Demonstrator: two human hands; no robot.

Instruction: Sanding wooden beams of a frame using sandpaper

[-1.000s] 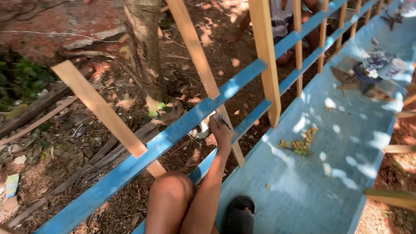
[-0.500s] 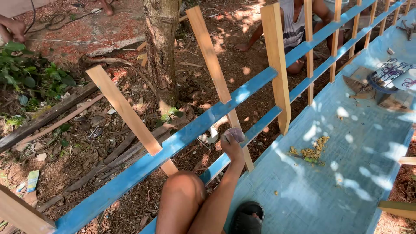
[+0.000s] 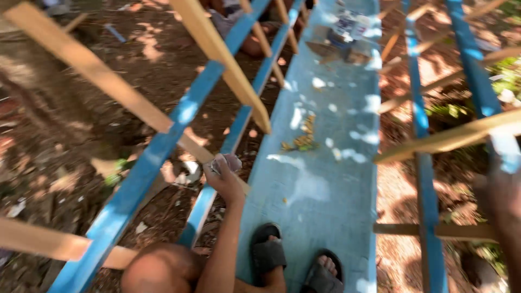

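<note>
My left hand (image 3: 223, 182) is closed around a small crumpled grey-pink wad (image 3: 228, 161), a cloth or sandpaper, and presses it against a bare wooden slat (image 3: 122, 97). That slat crosses the blue lower rail (image 3: 214, 187) on the left of a blue plank (image 3: 325, 163). My right hand (image 3: 502, 190) is a dark blur at the right edge, close to a blue rail (image 3: 480, 81) and a wooden slat (image 3: 445, 138). Its fingers cannot be made out.
My feet in black sandals (image 3: 268, 252) rest on the plank. Dry leaf scraps (image 3: 301, 138) lie on it, and small objects (image 3: 344, 30) sit at its far end. Another person (image 3: 233, 21) sits beyond the left rail. Dirt, wood scraps and a tree trunk (image 3: 38, 92) are below.
The view has swung to the right, which brings in the right-hand railing and my right hand. My left hand stays on the same slat with the wad.
</note>
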